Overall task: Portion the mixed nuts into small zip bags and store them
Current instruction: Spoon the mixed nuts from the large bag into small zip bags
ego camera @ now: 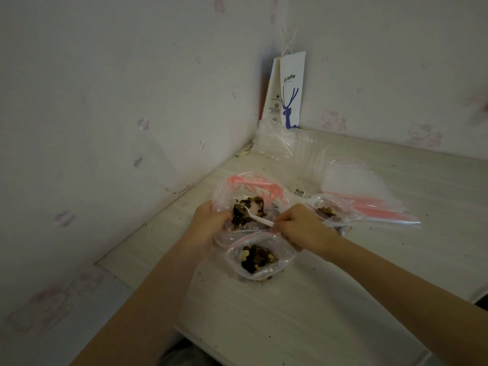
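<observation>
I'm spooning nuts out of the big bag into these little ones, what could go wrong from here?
The small bag nearest you stands open with no hand steadying it; nuts off the spoon may miss its mouth and scatter on the table.
The second small bag by your right hand also looks unsealed; a nudge could tip it.
The grip of your left hand holds only one side of the large bag, which might slump.

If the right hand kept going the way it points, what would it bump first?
Probably the dark mixed nuts in the big clear plastic bag; the white plastic spoon held by the right hand points into them.
</observation>
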